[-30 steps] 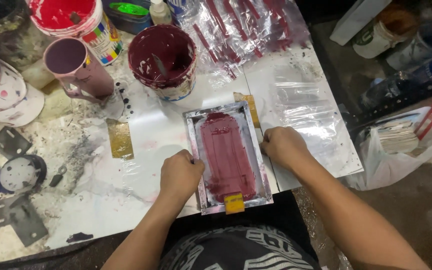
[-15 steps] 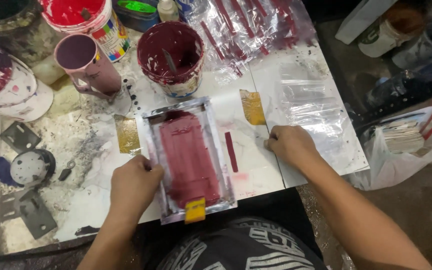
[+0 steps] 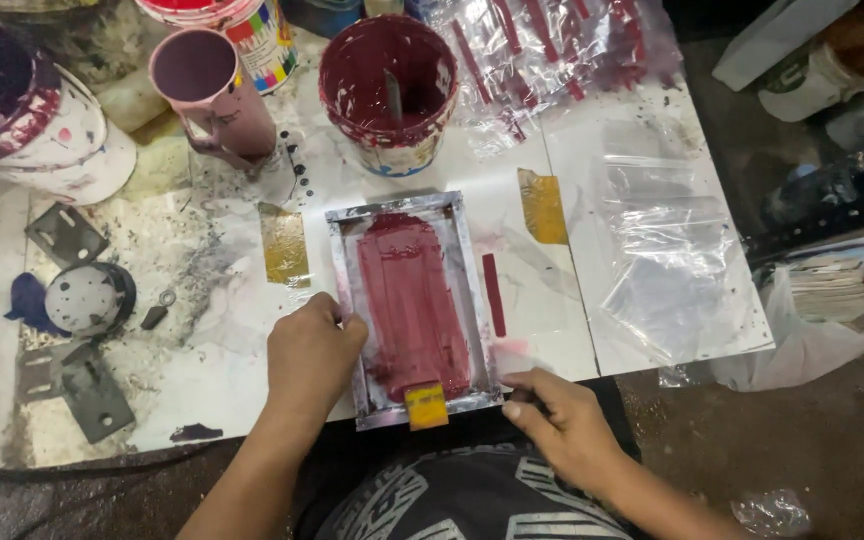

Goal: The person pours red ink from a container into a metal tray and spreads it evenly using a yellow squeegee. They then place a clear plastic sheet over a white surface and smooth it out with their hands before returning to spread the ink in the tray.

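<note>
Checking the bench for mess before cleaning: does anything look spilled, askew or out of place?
Yes. The small metal-framed printing screen, smeared with dark red ink, overhangs the white table's near edge, steadied by the left hand and right hand. A dark red stripe marks the white sheet beside it, with pink smudges below.

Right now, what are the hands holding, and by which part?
The left hand grips the small printing screen frame at its left edge; the right hand has its fingers on the frame's near right corner.
</note>
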